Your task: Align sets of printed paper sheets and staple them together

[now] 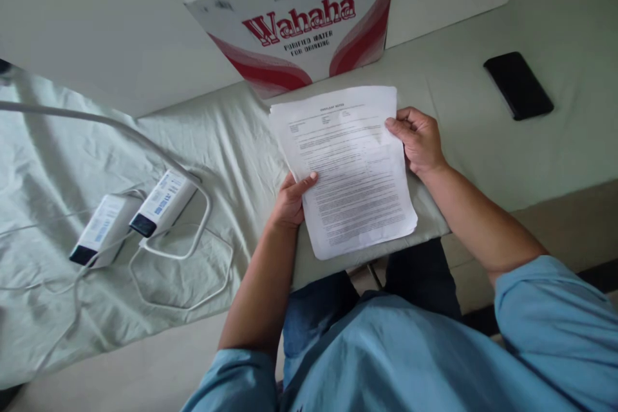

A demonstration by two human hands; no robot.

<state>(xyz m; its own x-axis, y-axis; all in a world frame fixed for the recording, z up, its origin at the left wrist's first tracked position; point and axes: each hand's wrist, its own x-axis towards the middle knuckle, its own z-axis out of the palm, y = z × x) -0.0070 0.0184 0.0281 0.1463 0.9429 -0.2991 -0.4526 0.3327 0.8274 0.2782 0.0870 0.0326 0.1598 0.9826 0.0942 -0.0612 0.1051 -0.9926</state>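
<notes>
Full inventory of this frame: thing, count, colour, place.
printed paper: 1 sheet or thin stack, white with black text, centre, held at both side edges
Wahaha carton: 1, white with red print, top centre, behind the paper
phone: 1, black, upper right, lying flat
power adapters: 2, white with dark ends, left, side by side
cables: several, white, looped around the adapters
cloth cover: 1, pale green, under everything
left hand: 1, gripping the paper's left edge
right hand: 1, gripping the paper's right edge
sleeves: light blue, bottom

white printed sheet [345,167], red-and-white box [294,19], black phone [518,85], pale green cloth [96,141].
</notes>
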